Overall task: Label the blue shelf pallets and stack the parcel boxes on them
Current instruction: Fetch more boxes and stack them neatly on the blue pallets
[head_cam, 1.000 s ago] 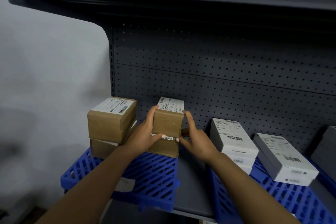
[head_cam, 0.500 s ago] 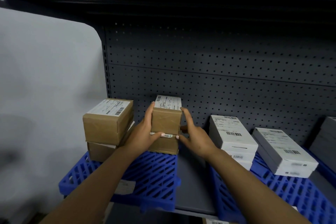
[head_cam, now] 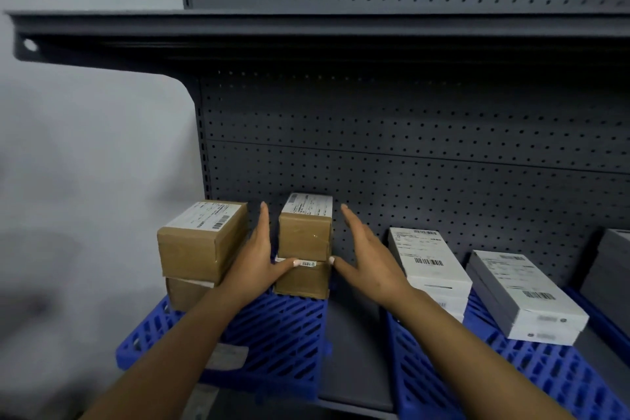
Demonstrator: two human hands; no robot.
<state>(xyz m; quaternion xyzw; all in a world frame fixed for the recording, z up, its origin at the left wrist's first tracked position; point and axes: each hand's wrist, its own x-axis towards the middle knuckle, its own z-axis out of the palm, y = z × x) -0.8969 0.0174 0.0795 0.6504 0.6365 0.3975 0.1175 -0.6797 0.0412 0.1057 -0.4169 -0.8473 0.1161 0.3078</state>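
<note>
On the left blue pallet point(head_cam: 286, 337) stand two stacks of brown parcel boxes. The middle stack has a top box point(head_cam: 305, 228) with a white label resting on a lower box point(head_cam: 301, 280). My left hand point(head_cam: 257, 259) lies flat along the stack's left side, thumb touching the front seam. On the right side, my right hand point(head_cam: 366, 259) is spread open, its thumb tip at the seam and its fingers clear of the box. The left stack point(head_cam: 201, 242) sits beside my left hand. A paper label point(head_cam: 226, 356) lies on the pallet's front.
A second blue pallet point(head_cam: 531, 372) to the right carries two stacks of white parcel boxes point(head_cam: 428, 266) point(head_cam: 525, 297). A grey box point(head_cam: 610, 266) stands at the far right. An upper shelf point(head_cam: 306, 31) overhangs, with perforated back panel behind.
Both hands have loosened from the middle stack, the fingers straightening and the right hand moving off its side. The camera has tilted up.
</note>
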